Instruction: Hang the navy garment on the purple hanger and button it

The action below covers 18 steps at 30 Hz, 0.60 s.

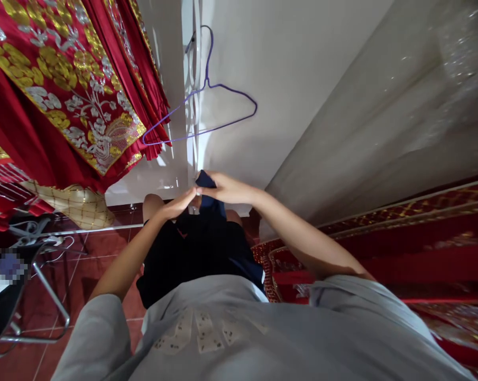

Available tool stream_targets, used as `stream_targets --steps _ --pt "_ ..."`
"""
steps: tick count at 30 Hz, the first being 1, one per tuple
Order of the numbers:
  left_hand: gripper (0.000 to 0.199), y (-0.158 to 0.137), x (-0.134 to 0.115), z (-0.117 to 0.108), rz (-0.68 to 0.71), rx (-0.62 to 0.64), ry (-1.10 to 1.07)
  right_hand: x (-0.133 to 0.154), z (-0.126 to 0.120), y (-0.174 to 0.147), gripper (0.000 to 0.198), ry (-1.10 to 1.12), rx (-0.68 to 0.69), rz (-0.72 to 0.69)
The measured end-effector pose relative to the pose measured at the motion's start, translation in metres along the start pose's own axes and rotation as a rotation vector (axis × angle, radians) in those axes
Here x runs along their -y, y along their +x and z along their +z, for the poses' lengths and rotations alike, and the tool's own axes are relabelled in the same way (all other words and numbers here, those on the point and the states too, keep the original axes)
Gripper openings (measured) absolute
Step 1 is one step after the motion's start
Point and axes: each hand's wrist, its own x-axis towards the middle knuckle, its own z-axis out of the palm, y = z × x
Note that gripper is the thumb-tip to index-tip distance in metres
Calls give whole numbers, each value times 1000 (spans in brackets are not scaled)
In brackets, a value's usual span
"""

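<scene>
A dark blue garment (213, 203) hangs from my hands over my lap. Its top end is bunched up in my right hand (228, 188), the fingers wrapped behind the cloth and the thumb across the front. My left hand (182, 203) meets the right thumb at the cloth's left edge, its fingers closed in a pinch there. A small pale spot shows where the fingertips come together, too small to name. The lower part of the garment merges with my black shorts (175, 248), so its outline cannot be told.
A purple wire hanger (233, 124) hangs empty on a white rail ahead. Red cloths with gold and silver embroidery (76, 79) hang at the left. A chair with metal legs (54, 296) stands at lower left. Clear plastic sheeting (382, 127) and red embroidered fabric (382, 270) fill the right.
</scene>
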Motion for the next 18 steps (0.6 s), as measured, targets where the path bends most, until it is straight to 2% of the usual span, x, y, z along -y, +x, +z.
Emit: stream_targets --steps 3,4,5,7,9,11,12,13,15,17,18 --pt "47 -26 26 -7 -153 336 73 15 -32 5 28 -176 -110 -74" --pt "40 -32 32 -8 -170 389 113 19 -40 8 30 -217 -156 -105" --pt "35 -37 37 -8 -172 382 146 21 -47 12 31 -246 -200 -135" --pt "29 -37 41 -7 -130 223 193 24 -55 20 33 -271 -275 -184" --pt "31 -26 40 -5 -36 -31 241 24 -56 27 36 -265 -314 -206" --pt "47 -9 34 -2 71 -241 277 24 -51 30 38 -242 -304 -198" --pt "54 -1 30 -1 108 -273 293 25 -48 30 39 -227 -278 -187" --pt "57 6 27 -1 124 -248 304 26 -45 29 38 -209 -239 -175" --pt "49 16 22 -2 83 -63 350 31 -40 25 35 -173 -133 -150" --pt "33 18 19 -9 -62 133 508 37 -39 19 29 -153 -17 -127" --pt "26 16 18 -17 -150 181 614 39 -40 17 25 -156 31 -115"
